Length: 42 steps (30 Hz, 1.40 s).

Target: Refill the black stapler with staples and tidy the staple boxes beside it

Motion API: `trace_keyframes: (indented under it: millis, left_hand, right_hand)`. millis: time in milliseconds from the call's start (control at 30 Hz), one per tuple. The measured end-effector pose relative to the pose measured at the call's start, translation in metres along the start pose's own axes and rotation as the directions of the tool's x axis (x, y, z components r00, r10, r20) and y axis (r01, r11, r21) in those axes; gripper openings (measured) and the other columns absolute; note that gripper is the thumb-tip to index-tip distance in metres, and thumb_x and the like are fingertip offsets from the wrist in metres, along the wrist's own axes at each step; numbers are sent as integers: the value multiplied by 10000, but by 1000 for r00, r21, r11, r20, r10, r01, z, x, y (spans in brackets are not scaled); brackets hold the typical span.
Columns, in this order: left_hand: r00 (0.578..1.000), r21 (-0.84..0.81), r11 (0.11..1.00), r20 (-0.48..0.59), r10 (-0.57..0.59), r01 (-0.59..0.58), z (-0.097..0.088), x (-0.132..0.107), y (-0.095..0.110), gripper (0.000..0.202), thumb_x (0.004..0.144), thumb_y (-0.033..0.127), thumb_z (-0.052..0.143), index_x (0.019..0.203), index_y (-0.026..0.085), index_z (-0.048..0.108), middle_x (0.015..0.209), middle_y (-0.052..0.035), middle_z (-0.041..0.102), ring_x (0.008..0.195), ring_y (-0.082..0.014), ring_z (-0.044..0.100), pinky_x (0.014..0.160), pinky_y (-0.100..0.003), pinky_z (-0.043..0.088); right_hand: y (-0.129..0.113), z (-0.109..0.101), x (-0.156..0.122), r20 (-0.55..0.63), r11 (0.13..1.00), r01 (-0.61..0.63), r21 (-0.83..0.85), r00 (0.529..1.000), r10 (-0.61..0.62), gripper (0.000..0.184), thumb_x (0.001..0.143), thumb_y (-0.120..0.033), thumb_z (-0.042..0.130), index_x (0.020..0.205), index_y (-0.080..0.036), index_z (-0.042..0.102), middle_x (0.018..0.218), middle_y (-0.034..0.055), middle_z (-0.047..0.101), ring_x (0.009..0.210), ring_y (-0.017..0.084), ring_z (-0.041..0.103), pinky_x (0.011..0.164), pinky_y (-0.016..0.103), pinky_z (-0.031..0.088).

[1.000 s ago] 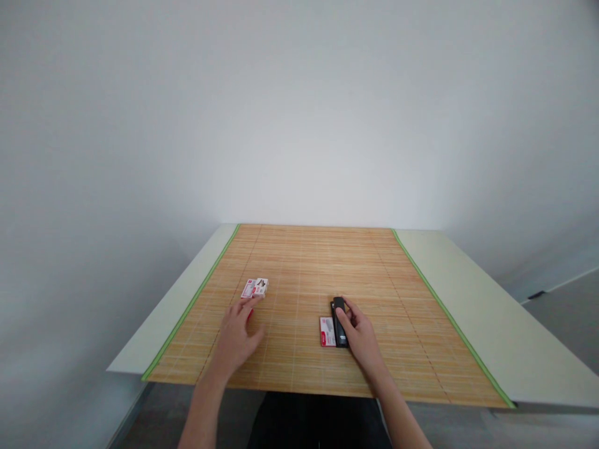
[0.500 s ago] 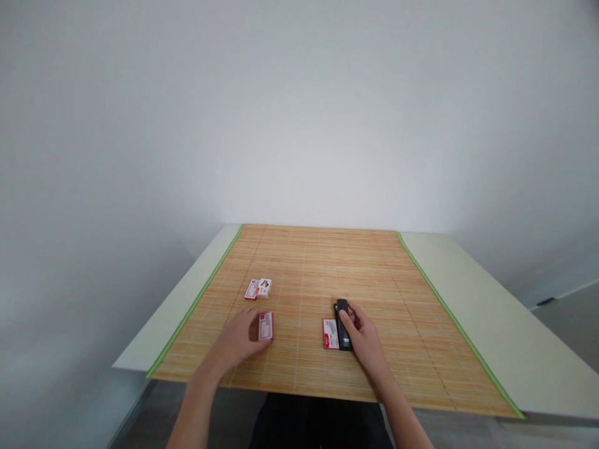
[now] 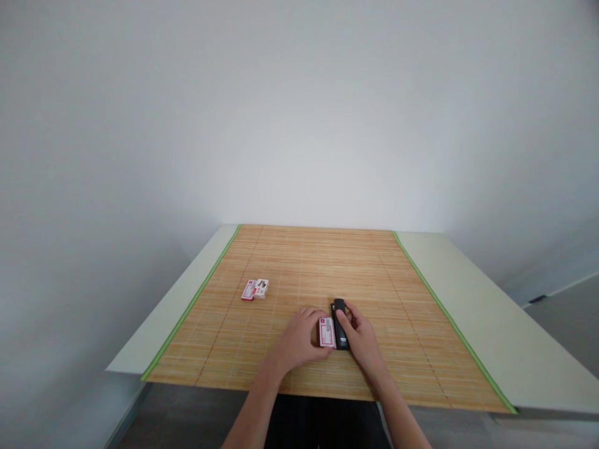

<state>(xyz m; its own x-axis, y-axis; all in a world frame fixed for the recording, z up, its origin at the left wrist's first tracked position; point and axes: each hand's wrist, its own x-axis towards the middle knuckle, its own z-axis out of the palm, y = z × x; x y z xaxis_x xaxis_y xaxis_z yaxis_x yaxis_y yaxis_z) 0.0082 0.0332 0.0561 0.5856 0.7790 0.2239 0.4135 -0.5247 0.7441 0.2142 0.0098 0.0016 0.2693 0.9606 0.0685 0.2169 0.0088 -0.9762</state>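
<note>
My left hand (image 3: 302, 340) is closed round a small white box with red edges (image 3: 326, 332), thumb and fingers at its near and far ends. That box is right beside a black stapler (image 3: 341, 325), over the spot of another red-and-white box, which is now almost wholly hidden; whether the two touch I cannot tell. My right hand (image 3: 361, 333) grips the stapler from its right side, the thumb on top. The stapler lies lengthwise, pointing away from me.
Farther left, a red-edged box (image 3: 248, 290) and a white box with a dark picture (image 3: 261, 288) lie side by side. A bamboo mat (image 3: 309, 262) with green borders covers the middle of a white table (image 3: 472, 293), which stands against a wall.
My left hand has carried its box rightward from the left part of the mat to the stapler's side, covering the box there. My right hand keeps its hold on the stapler.
</note>
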Motion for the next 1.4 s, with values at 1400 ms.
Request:
trace_keyframes:
  millis: [1400]
  left_hand:
    - [999, -105, 994, 27, -37, 39, -9, 0, 9, 660, 718, 240, 874, 1326, 327, 630, 1301, -57, 617, 1263, -288, 529, 1122, -458, 426]
  right_hand:
    - [-7, -1, -2, 16, 1000, 2, 21, 1000, -3, 598, 908, -637, 646, 1295, -184, 694, 723, 2, 613, 645, 184, 533, 598, 297, 436]
